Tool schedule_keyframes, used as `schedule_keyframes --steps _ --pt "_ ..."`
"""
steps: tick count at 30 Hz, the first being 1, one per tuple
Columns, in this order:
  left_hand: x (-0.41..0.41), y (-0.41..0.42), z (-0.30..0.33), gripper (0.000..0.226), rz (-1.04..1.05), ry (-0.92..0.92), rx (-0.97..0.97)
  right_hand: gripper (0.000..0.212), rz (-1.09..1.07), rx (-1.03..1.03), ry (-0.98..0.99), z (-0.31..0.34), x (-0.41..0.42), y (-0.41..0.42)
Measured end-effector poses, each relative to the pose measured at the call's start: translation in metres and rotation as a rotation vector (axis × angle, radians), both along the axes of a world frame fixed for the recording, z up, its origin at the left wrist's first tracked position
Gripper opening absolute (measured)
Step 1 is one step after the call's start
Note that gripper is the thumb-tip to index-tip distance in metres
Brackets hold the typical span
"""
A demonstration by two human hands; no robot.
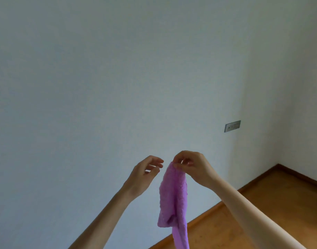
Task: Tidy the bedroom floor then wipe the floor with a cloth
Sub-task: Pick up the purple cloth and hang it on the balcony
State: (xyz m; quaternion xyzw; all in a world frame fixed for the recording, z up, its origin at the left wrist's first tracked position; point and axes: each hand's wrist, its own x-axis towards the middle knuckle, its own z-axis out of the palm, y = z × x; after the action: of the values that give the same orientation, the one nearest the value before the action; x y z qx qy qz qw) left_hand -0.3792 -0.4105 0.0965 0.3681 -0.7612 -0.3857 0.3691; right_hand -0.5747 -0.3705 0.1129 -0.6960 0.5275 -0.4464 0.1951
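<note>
A purple textured cloth (173, 202) hangs down in front of the wall, its lower end running out of the bottom of the head view. My right hand (191, 168) pinches the cloth's top edge between thumb and fingers. Just left of the cloth, my left hand (147, 174) is raised with its fingers curled and apart, holding nothing and not touching the fabric. Both forearms reach up from the bottom of the frame.
A pale wall (100, 87) fills most of the view and meets a second wall at a corner on the right. A grey socket plate (232, 126) sits low on the wall. Wooden floor (272, 200) with a brown skirting board shows at the lower right.
</note>
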Motion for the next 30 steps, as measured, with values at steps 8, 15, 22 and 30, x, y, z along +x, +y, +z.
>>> schedule_keyframes --steps 8,15,22,30 --pt "-0.081 -0.025 0.019 0.013 -0.198 -0.006 -0.003 0.017 -0.291 -0.008 -0.041 0.042 -0.096 0.040" --pt "-0.211 -0.014 0.035 0.019 -0.397 0.114 0.208 0.019 -0.527 -0.035 0.025 0.058 -0.203 0.095" --pt "-0.370 0.005 0.049 0.019 -0.589 0.205 0.285 0.023 -0.687 -0.057 0.061 0.082 -0.337 0.150" --pt "-0.530 0.043 0.054 0.022 -0.736 0.251 0.364 0.019 -0.776 0.015 -0.139 0.085 -0.474 0.198"
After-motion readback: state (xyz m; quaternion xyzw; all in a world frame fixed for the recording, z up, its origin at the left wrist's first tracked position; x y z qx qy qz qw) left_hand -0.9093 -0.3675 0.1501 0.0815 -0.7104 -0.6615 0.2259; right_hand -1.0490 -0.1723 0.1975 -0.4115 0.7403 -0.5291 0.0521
